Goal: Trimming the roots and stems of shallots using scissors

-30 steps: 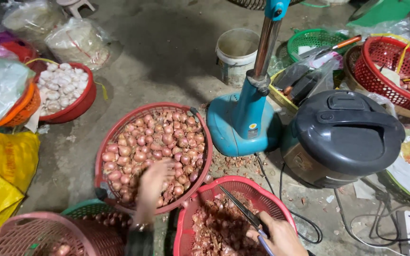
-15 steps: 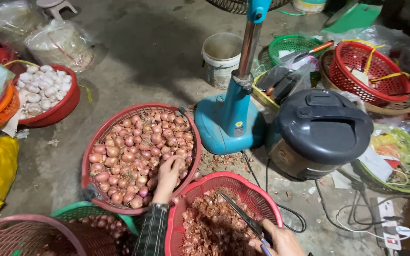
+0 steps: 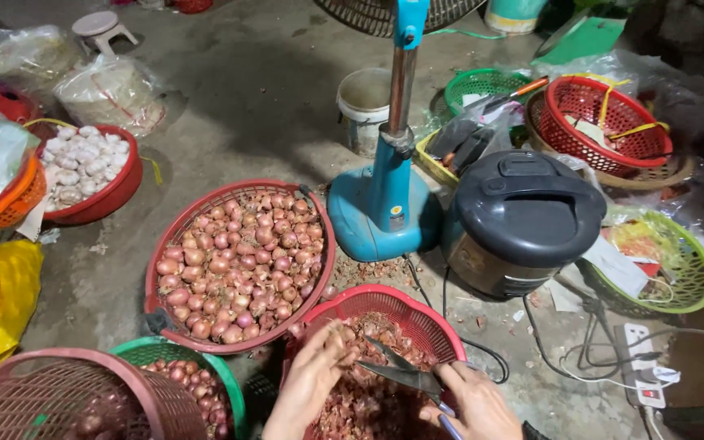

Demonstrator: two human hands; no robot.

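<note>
At the bottom centre of the frame, two bare hands meet over a red basket [image 3: 417, 314] filled with papery onion skins and trimmings. The left hand [image 3: 315, 375] is curled, its fingertips pinched around a small shallot [image 3: 344, 336] held just above the scraps. The right hand [image 3: 470, 399] is clenched around the handles of a pair of scissors [image 3: 397, 371], the dark blades parted and pointing left toward the shallot. The shallot looks light, firm and smooth, likely to slip once its dry skin loosens, so it is best pinched around its middle, leaving the ends free. Both wrists angle inward from the bottom edge, palms facing each other.

At lower left sit a pink basket [image 3: 34, 383] and a green basket [image 3: 205, 358] with more shallots. Just above, centre left, a large red basket [image 3: 165, 269] is heaped with peeled shallots [image 3: 242, 265]. To its right stands the blue base of a fan [image 3: 380, 208], and beside that a dark grey rice cooker [image 3: 523, 220]. Farther off, at the left edge, a red bowl holds garlic [image 3: 79, 159]. Near the top sits a white bucket [image 3: 364, 106], with more red and green baskets at upper right on the concrete floor [image 3: 246, 90].
</note>
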